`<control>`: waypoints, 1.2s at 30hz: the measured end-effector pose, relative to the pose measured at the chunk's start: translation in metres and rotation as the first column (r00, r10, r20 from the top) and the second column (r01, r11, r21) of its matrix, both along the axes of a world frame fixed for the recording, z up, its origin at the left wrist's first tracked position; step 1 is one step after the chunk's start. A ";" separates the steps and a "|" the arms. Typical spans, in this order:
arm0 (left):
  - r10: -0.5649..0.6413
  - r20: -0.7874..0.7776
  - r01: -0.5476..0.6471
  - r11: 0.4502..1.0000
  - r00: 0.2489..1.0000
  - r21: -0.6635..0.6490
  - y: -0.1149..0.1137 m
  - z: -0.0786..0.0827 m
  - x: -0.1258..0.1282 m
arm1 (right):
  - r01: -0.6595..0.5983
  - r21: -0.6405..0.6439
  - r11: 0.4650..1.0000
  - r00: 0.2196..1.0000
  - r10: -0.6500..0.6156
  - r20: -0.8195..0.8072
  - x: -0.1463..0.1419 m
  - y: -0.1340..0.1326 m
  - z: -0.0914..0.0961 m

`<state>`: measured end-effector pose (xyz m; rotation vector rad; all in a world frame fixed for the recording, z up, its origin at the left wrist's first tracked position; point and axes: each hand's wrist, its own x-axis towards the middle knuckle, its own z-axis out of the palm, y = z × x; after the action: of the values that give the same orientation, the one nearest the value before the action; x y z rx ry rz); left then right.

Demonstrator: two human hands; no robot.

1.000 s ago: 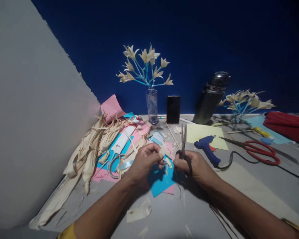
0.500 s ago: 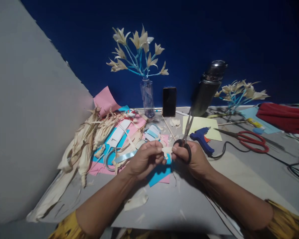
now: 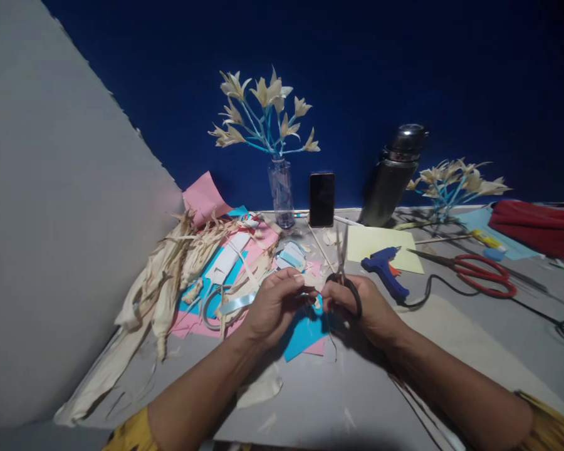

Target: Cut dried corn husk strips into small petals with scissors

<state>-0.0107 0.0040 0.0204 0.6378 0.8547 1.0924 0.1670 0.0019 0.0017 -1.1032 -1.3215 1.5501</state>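
My left hand [image 3: 275, 305] is closed in a pinch on a small pale strip of corn husk [image 3: 314, 283] above the blue paper sheet [image 3: 303, 332]. My right hand [image 3: 364, 307] grips black-handled scissors [image 3: 344, 275], fingers through the loops, blades pointing up and away. The fingertips of both hands meet at the small husk piece. The hands hover over the grey table [image 3: 338, 401] near its middle.
Dried corn husks [image 3: 169, 282] and pink and blue papers lie at left. A vase of husk flowers [image 3: 279, 188], a phone [image 3: 322, 199] and a metal flask [image 3: 395, 175] stand at the back. A blue glue gun [image 3: 384, 270] and red scissors [image 3: 479, 272] lie at right.
The scissors' blades tilted from leaning right to nearly upright. Both hands stay together on the husk piece; the view shifted slightly.
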 end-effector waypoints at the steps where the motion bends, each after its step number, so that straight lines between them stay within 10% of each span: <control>1: 0.024 -0.001 -0.024 1.000 1.000 0.006 0.002 0.003 -0.003 | -0.076 -0.002 0.997 0.997 0.076 -0.011 0.002 0.000 -0.001; 10: 0.119 -0.052 -0.113 0.988 0.992 0.102 0.009 0.015 -0.019 | -0.486 -0.158 0.860 0.872 0.488 -0.029 0.005 -0.006 0.002; 36: 0.086 -0.127 -0.075 0.993 0.988 0.086 0.008 0.019 -0.019 | -0.439 -0.253 0.862 0.865 0.482 0.140 0.003 -0.005 0.004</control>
<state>-0.0296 0.0122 0.0389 0.7547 0.9594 1.1726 0.1703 -0.0027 0.0058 -1.1482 -1.6788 2.0143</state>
